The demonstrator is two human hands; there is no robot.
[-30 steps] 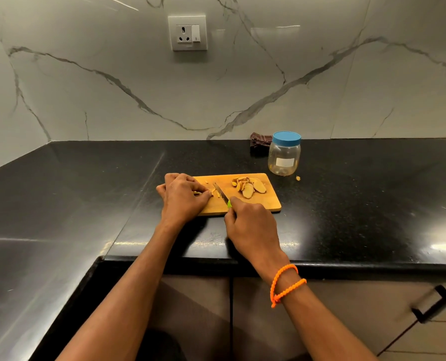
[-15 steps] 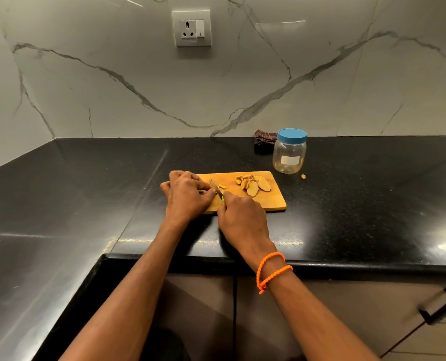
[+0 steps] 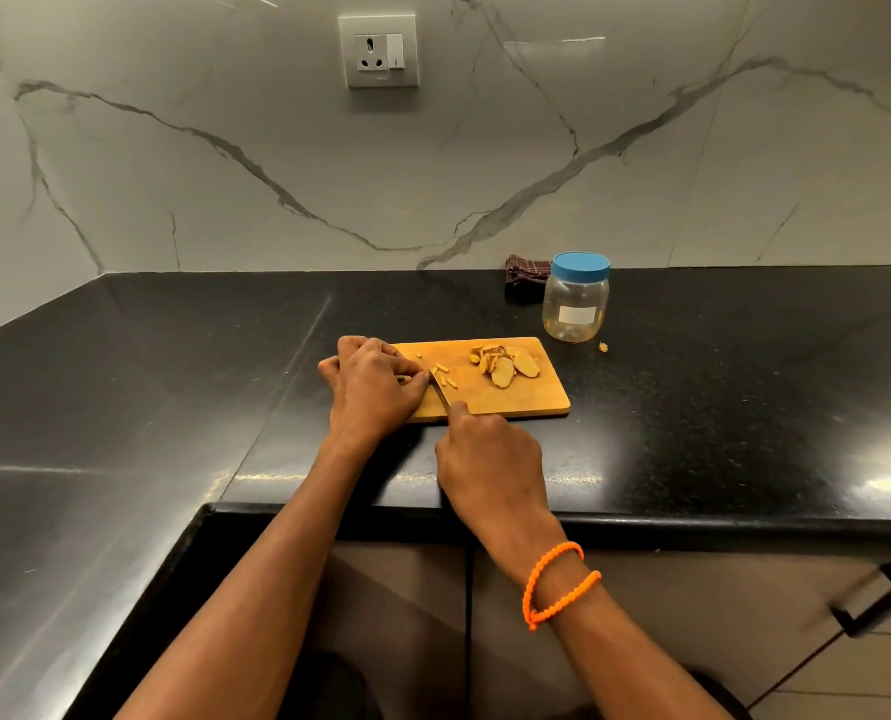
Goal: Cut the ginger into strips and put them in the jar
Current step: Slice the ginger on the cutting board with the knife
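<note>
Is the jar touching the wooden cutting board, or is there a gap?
Apart. The head view shows a strip of black counter between the jar and the cutting board.

From my feed the counter (image 3: 692, 407) looks like polished black stone, finely speckled and glossy enough to throw back bright glare patches. The wall (image 3: 225, 174) behind is smooth pale marble with grey veins and a soft sheen. The chopping board (image 3: 526, 397) is wood, warm orange-brown, matt and smooth-faced. The ginger slices (image 3: 505, 363) show dull, pale yellow cut faces with rougher brown edges. The jar (image 3: 575, 309) is clear plastic, faintly yellowish, with a paper-like white label and a matt blue plastic lid (image 3: 581, 263). The cloth (image 3: 523, 270) beside it is dark woven fabric, crumpled. I see beaded orange bands (image 3: 557, 584), plastic-looking.
</note>
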